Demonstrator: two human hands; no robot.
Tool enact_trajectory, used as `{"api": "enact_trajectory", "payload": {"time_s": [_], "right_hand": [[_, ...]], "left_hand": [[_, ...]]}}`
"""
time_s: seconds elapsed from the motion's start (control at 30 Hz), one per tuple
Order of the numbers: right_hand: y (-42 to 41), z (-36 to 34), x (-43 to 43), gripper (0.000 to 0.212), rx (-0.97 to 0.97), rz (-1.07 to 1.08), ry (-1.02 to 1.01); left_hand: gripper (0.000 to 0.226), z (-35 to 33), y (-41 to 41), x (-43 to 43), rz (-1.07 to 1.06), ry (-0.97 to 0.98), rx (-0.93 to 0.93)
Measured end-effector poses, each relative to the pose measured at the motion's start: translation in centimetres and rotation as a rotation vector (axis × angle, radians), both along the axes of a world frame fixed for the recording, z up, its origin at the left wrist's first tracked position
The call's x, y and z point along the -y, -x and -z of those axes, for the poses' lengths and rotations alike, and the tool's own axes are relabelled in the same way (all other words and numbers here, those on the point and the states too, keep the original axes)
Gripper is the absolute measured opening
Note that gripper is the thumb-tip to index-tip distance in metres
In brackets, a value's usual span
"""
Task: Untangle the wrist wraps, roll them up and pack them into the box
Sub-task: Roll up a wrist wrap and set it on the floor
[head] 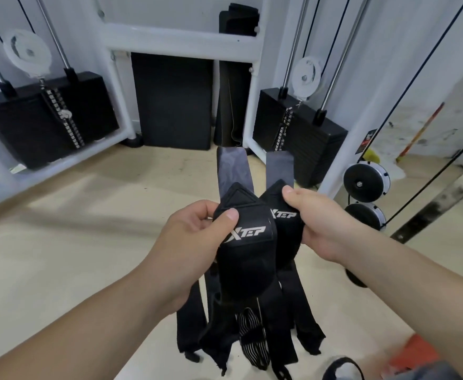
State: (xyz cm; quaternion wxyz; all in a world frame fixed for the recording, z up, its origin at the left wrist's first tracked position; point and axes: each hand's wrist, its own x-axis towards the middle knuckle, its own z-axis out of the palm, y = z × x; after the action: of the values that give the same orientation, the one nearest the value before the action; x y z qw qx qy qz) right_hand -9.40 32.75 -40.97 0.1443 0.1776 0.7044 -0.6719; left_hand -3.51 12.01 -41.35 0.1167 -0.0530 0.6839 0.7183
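Untangling step: the wrist wraps [252,259] are held up at the centre of the frame as one black bundle. Separation is judged to be only starting, and nothing is rolled yet.
Left hand [194,242]: the fingers are curled round the nearer logo pad, and the thumb is pressed on its front.
Right hand [320,223]: the fingers and thumb are pinched on the farther logo pad, just right of centre.
Straps: two grey ends [230,165] are raised above the pads. The black loose tails [252,330] are hung at lower centre, crossed and overlapped.
Next move: the two pads probably need to be drawn apart sideways, so that the crossed tails can be traced and freed one at a time.
Box: none can be made out; only a blurred orange shape [416,352] is seen at lower right.
Background: the weight stacks [46,119] of a cable machine are spread across the top, above a pale floor [87,215].
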Motion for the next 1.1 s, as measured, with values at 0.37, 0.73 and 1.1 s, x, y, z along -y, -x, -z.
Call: {"api": "enact_trajectory", "payload": {"time_s": [0.37,0.73,1.1], "right_hand": [[-2.9,-0.4,2.6,0.043,-0.023,-0.281,0.254],[-2.6,0.2,2.4,0.047,-0.012,-0.32,0.207],[-3.4,1.2,3.1,0.055,-0.01,-0.29,0.253]], "left_hand": [[0.01,0.4,-0.1,-0.1,-0.091,0.129,-0.116],[0.011,1.4,0.5,-0.4,-0.073,0.145,-0.12],[0.027,3.0,0.7,-0.8,-0.008,0.272,-0.217]]}}
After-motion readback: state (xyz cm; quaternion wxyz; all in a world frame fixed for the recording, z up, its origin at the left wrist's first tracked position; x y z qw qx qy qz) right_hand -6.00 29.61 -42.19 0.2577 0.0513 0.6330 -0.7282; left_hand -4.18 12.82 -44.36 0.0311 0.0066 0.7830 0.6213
